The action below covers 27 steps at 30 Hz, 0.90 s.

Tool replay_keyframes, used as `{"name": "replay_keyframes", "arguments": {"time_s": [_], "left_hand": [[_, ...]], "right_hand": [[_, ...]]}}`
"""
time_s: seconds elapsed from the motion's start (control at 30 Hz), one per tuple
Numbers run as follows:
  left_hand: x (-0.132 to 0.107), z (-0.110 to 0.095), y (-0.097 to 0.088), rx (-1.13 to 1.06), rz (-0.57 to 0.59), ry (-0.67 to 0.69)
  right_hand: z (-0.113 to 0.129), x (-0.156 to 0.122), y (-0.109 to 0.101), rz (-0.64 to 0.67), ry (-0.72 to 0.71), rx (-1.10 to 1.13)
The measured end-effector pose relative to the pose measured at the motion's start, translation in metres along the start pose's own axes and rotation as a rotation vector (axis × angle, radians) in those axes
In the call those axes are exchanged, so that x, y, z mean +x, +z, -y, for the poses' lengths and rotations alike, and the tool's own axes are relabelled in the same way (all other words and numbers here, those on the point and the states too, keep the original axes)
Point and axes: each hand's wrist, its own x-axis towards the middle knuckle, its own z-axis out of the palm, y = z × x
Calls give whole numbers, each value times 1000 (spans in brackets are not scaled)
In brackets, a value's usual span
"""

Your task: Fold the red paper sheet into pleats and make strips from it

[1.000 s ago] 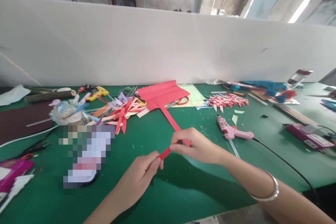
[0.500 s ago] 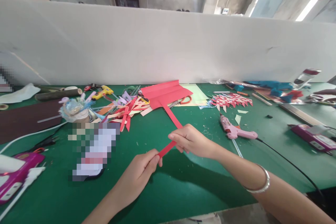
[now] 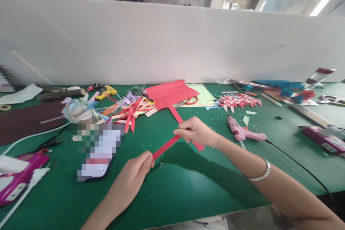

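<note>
A narrow red paper strip (image 3: 165,148) stretches on a slant between my two hands above the green table. Its lower left end is pinched between the thumb and fingers of my left hand (image 3: 137,170). My right hand (image 3: 195,131), with a silver bangle on its wrist, grips the upper right end. Under the right hand passes a second red strip (image 3: 175,114), its near end showing below the fingers; whether it is also held I cannot tell. The far end of this strip meets a creased red paper sheet (image 3: 172,93), which partly covers orange-handled scissors (image 3: 192,100).
A pink glue gun (image 3: 242,133) with a black cord lies to the right, near a woven red-and-white paper piece (image 3: 238,100). Loose paper strips (image 3: 132,113), a phone (image 3: 102,154) and a purple power strip (image 3: 21,179) are at left. A white partition (image 3: 172,43) stands behind.
My left hand has moved down and left, away from the right hand, so more red strip shows between them. The other strip's near end now shows below my right hand.
</note>
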Motion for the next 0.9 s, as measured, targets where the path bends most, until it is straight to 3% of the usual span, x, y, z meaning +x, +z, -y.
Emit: {"name": "replay_keyframes", "arguments": {"time_s": [0.17, 0.37, 0.53, 0.7, 0.9], "left_hand": [[-3, 5, -3, 84, -35, -53], [-8, 13, -7, 34, -72, -86], [-8, 22, -11, -5, -65, -114], [-5, 21, -12, 55, -61, -127], [-3, 17, -11, 213, -45, -173]], "right_hand": [[-10, 14, 2, 108, 58, 126], [-9, 26, 3, 203, 27, 191], [-7, 33, -5, 306, 2, 105], [-10, 43, -5, 289, -51, -118], [-26, 61, 0, 375, -5, -106]]}}
